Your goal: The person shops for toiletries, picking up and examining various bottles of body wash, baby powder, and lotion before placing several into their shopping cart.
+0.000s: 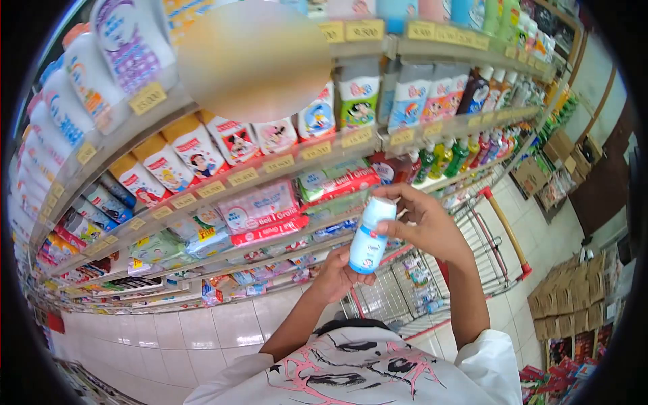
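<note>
A light-blue bottle (368, 248) with a white top is held up in front of my chest, tilted slightly to the right. My left hand (332, 277) grips it around the base, with fingertips showing under its lower end. Around the neck and upper side curl the thumb and fingers of my right hand (425, 223). The bottle's label faces me, though its print is too small to read. Just beyond it are shelf packs of wet wipes (260, 206) with red bands.
Shelves of bottles (359, 94) and price tags (244, 177) curve across the front and left. A shopping cart (496, 236) with goods inside stands at the right, close to my right arm. Brown packs (567, 297) are stacked farther right on the tiled floor (202, 331).
</note>
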A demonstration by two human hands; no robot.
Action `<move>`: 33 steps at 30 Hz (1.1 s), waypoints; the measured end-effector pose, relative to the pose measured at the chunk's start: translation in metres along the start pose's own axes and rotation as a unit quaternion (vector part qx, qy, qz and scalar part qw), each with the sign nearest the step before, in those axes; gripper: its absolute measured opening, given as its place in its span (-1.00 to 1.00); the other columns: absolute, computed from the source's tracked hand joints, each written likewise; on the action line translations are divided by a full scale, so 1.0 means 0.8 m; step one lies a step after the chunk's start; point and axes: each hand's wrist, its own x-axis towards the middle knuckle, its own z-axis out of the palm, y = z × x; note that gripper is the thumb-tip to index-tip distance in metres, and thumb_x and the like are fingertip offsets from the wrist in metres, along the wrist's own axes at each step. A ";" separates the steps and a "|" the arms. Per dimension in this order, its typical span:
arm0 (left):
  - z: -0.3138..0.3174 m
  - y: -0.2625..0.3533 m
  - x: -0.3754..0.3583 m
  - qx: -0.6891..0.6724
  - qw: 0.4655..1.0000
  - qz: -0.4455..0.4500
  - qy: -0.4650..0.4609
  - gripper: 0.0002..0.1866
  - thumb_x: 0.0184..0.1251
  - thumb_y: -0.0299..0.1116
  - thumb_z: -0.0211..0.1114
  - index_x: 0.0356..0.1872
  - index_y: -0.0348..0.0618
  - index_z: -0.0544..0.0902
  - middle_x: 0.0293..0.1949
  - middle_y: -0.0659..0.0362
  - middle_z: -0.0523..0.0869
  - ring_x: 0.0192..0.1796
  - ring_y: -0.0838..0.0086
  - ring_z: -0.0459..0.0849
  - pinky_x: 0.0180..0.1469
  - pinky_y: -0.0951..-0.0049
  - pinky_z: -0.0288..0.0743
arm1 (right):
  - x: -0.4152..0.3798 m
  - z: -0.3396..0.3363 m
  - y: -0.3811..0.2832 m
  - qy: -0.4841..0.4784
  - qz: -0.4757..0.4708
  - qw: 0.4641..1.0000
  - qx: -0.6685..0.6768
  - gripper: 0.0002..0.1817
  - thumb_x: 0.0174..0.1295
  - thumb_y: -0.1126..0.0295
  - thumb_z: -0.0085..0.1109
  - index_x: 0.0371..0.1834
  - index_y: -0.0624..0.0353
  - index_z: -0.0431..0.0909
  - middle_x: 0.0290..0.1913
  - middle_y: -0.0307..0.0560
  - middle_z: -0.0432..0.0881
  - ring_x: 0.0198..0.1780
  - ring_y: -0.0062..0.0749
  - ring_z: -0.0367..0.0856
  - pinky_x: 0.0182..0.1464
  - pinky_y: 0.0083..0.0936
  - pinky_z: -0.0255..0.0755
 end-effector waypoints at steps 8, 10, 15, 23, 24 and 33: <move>-0.039 0.023 -0.008 0.092 0.993 0.061 -0.042 -0.40 0.46 -0.05 0.08 0.34 -0.25 0.29 -0.24 0.11 0.61 -0.14 0.40 0.60 0.08 0.32 0.45 | 0.027 0.013 -0.172 0.084 -0.265 0.906 -0.320 -0.45 -0.07 0.41 0.51 0.05 0.24 0.53 -0.14 -0.14 0.64 -0.11 -0.44 0.63 -0.07 -0.50 0.50; -0.049 0.015 -0.014 0.104 0.993 0.047 -0.019 -0.48 0.51 -0.13 0.03 0.33 -0.24 0.32 -0.26 0.13 0.60 -0.14 0.44 0.59 0.08 0.38 0.43 | 0.050 0.001 -0.223 0.139 -0.343 0.885 -0.284 -0.44 -0.03 0.36 0.49 0.07 0.24 0.52 -0.12 -0.09 0.65 -0.06 -0.41 0.65 -0.02 -0.48 0.52; -0.063 -0.014 -0.029 0.183 0.983 -0.005 0.030 -0.62 0.55 -0.25 -0.01 0.24 -0.24 0.44 -0.25 0.19 0.61 -0.15 0.54 0.57 0.01 0.48 0.43 | 0.105 0.027 -0.362 0.222 -0.284 0.834 -0.417 -0.55 0.04 0.31 0.38 -0.04 0.35 0.56 -0.12 0.13 0.66 -0.09 -0.20 0.66 -0.03 -0.36 0.51; -0.083 -0.042 -0.050 0.238 0.968 -0.027 0.080 -0.67 0.54 -0.30 0.02 0.18 -0.20 0.51 -0.21 0.19 0.63 -0.15 0.53 0.60 -0.02 0.47 0.48 | 0.203 0.003 -0.397 0.060 -0.233 0.758 -0.607 -0.45 -0.03 0.16 0.43 0.01 0.27 0.62 -0.03 0.15 0.66 0.03 -0.09 0.62 0.09 -0.35 0.46; -0.085 -0.043 -0.052 0.238 0.968 -0.026 0.079 -0.67 0.53 -0.29 0.04 0.18 -0.19 0.52 -0.21 0.20 0.63 -0.16 0.56 0.58 -0.04 0.50 0.47 | 0.213 0.003 -0.394 0.058 -0.211 0.744 -0.631 -0.45 -0.04 0.16 0.44 0.00 0.26 0.62 -0.02 0.11 0.66 0.04 -0.08 0.61 0.10 -0.35 0.46; -0.111 -0.037 -0.071 0.257 0.954 -0.054 0.143 -0.67 0.53 -0.28 0.03 0.15 -0.22 0.53 -0.21 0.16 0.65 -0.16 0.53 0.61 0.00 0.46 0.49 | 0.283 0.006 -0.346 0.109 -0.198 0.677 -0.701 -0.47 -0.13 0.12 0.51 -0.06 0.06 0.63 -0.10 -0.15 0.71 -0.02 -0.31 0.65 0.01 -0.34 0.27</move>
